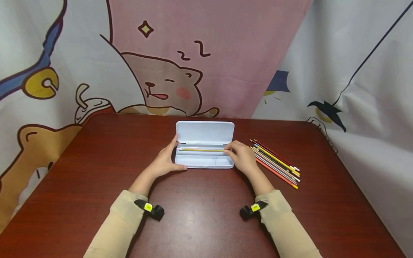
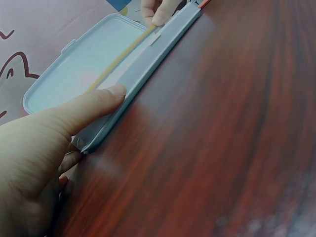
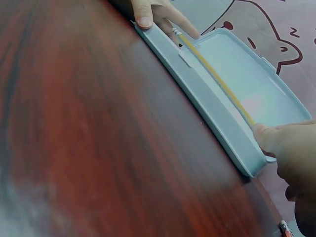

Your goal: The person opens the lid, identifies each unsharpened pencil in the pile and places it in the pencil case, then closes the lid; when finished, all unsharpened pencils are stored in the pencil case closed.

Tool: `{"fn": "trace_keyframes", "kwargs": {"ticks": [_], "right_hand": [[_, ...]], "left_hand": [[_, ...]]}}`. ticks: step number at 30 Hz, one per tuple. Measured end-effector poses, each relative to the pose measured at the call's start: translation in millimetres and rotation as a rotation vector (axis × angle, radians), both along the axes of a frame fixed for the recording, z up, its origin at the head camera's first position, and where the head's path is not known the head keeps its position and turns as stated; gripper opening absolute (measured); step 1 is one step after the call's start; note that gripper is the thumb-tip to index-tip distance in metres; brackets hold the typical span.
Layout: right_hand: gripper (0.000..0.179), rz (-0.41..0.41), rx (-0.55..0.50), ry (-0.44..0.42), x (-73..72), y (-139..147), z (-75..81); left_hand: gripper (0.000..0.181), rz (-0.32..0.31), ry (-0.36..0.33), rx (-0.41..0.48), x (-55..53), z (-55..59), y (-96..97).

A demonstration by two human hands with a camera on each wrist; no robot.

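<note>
A pale blue pencil case [image 1: 204, 162] lies on the table with its lid [image 1: 205, 132] raised at the back. My left hand [image 1: 165, 160] grips its left end, the thumb on the front edge and the other fingers along the side. In the left wrist view that thumb [image 2: 101, 101] overlaps the front wall. My right hand [image 1: 242, 156], at the case's right end, pinches one end of a yellow pencil [image 1: 206, 150]. The pencil stretches lengthwise over the rear compartment, seen in the right wrist view as a slanted yellow pencil [image 3: 217, 79] leading to the right fingertips.
Several colored pencils [image 1: 277, 163] lie in a loose slanting bunch on the table to the right of the case, close to my right hand. The brown table [image 1: 200, 215] ends at the back against a printed cloth [image 1: 232, 71]. Small dividers mark the case's front compartment.
</note>
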State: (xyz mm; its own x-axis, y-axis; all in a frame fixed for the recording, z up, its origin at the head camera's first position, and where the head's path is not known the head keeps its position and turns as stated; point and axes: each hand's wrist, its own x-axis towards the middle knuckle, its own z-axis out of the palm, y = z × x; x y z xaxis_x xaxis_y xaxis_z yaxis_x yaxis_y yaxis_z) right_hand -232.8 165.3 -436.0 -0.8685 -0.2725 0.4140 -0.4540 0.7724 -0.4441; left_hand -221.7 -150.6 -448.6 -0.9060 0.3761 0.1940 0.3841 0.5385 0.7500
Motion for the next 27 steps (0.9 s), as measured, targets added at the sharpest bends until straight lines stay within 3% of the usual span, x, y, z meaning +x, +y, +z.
{"fn": "trace_keyframes", "kwargs": {"ticks": [6,20,27], "right_hand": [[0.007,-0.020,0.045,-0.073,-3.9,-2.6,-1.1],[0.010,-0.074,0.108,-0.117,-9.2,-6.1,3.3],[0.011,-0.092,0.062,-0.152,-9.1,-7.2,4.1]], "left_hand": [[0.128,-0.003,0.002,0.004,-0.4,0.7,-0.3],[0.127,-0.004,0.000,0.006,0.1,1.6,0.5],[0.127,-0.011,0.000,0.008,0.7,0.8,0.2]]}}
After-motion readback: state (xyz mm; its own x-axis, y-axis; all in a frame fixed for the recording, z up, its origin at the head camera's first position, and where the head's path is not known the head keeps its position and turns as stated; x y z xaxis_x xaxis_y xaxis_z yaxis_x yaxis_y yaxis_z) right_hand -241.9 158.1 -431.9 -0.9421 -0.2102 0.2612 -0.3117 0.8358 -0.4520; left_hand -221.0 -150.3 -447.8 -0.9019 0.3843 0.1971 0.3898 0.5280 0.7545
